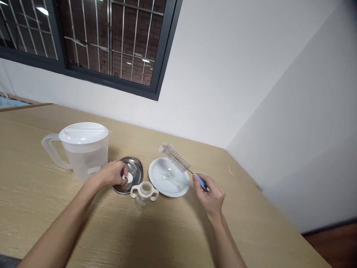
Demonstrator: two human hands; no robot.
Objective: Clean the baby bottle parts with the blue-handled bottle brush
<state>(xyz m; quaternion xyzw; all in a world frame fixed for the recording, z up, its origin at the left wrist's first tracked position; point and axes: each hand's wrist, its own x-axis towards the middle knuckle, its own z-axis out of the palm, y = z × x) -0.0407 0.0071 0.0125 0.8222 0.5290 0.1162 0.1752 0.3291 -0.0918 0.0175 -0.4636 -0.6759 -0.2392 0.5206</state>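
Note:
My left hand (116,173) pinches a small white round piece (128,178), like a bottle cap or collar, over a round metal tray (141,168). A clear dome-shaped piece (133,170) is in the tray. My right hand (209,193) is closed round the blue handle of a bottle brush (176,158), its bristles tilted up to the left above a white plate (155,179). Between my hands stands a clear baby bottle (144,193) with a two-handled cream collar and an uncovered mouth. Small thin pieces (165,177) lie on the plate; their kind is unclear.
A translucent lidded pitcher (86,152) stands at the left, close behind my left forearm. A thin pale strip (230,170) lies on the wooden table (156,238) to the right. The wall and a barred window (111,41) rise behind the table.

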